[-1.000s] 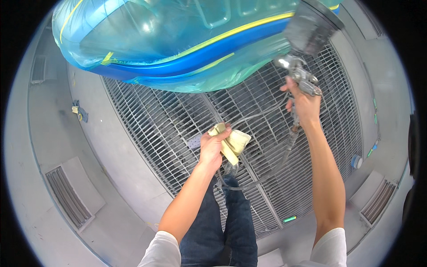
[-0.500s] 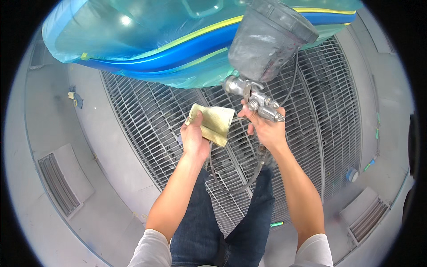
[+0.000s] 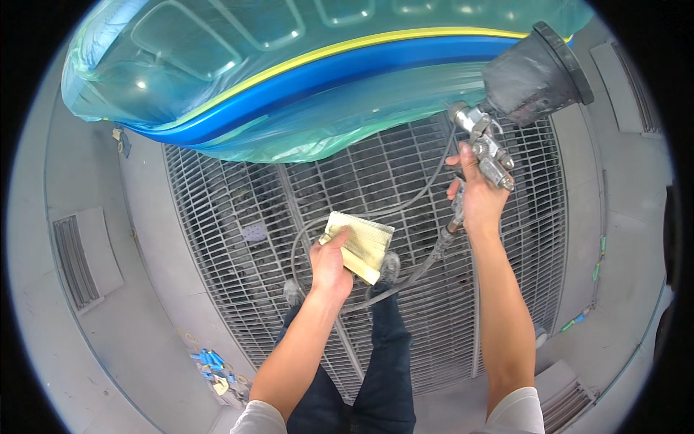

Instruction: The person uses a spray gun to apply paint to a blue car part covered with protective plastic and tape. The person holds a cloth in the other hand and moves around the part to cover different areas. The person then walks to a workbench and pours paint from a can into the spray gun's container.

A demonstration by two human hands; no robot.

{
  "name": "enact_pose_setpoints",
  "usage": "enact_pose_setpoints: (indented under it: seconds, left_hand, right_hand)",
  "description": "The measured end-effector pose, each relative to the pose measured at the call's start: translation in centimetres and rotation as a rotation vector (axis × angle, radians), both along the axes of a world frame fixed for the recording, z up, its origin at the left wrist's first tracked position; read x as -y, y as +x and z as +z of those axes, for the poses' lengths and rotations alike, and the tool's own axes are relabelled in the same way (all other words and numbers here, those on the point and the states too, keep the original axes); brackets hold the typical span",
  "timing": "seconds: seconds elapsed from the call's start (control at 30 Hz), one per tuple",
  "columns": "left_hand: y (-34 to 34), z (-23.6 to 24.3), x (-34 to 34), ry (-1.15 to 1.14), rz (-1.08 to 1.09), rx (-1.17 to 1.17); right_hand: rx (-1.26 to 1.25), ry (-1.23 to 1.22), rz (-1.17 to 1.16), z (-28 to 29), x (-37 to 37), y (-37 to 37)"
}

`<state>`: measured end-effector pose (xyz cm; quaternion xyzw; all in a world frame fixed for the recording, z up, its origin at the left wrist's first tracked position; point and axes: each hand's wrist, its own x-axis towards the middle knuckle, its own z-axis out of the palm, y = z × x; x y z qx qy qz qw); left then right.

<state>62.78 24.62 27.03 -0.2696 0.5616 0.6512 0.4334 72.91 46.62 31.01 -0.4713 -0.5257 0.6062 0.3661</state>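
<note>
My right hand is wrapped round the grip of a metal spray gun, held up at the right. A dark grey paint cup tops the gun, tilted to the right. From its handle a grey air hose loops down past my legs. In my left hand is a folded yellowish cloth, pinched under the thumb and held away from the gun. Ahead, a glossy blue strip of bodywork shows between sheets of green masking film, with yellow tape along its upper edge.
Below me lies a metal floor grating. Blue and green scraps lie at the lower left, and taped tubing runs along the right side. Vents are set in the side walls. The hose crosses near my shoes.
The spray gun and my right hand have moved right, off the blue strip's middle. My left hand with the cloth appears lower and slightly right. More of the masked panel is in view.
</note>
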Motion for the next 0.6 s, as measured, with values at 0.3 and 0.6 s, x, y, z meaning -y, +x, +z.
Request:
enact_pose_setpoints:
  seconds: [0.3, 0.6]
  left_hand:
    - [2.6, 1.9, -4.2, 0.125, -0.033, 0.019]
    - [2.1, 2.2, 2.2, 0.05, 0.087, 0.027]
  right_hand:
    - [0.228, 0.239, -0.261, 2.3, -7.8, 4.6]
    - [0.222, 0.025, 0.16, 6.3, -0.7, -4.0]
